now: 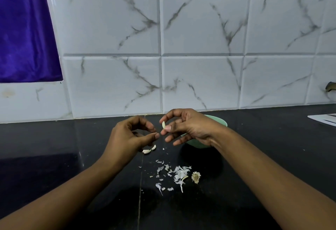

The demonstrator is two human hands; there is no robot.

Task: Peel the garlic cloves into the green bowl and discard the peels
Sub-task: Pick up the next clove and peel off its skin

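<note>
— Black polished counter [54,139] runs before us, with grey-veined white tiles [200,30] behind it and a purple cloth [23,30] hanging at the far left. Where do we see the garlic?
— We see one garlic clove [163,125] pinched upright between the thumb and forefinger of the right hand [189,126], raised above the counter. Its other fingers are loosely spread beneath.
— And the green bowl [221,120]?
— It sits on the counter just behind and under that hand, mostly hidden by it. We cannot see what it holds.
— What of the left hand [131,135]?
— Its fingers are curled, the thumb tip close to the forefinger and almost meeting the right fingertips. Whether a scrap of skin lies between them, we cannot tell.
— Anything under it?
— Two pale cloves [149,150] lie on the counter, partly covered by the hand. Nearer us, scattered peels [179,174] lie in a loose heap, with the dry root stub [196,176] just right of them. A white sheet [323,120] shows at the right edge.
</note>
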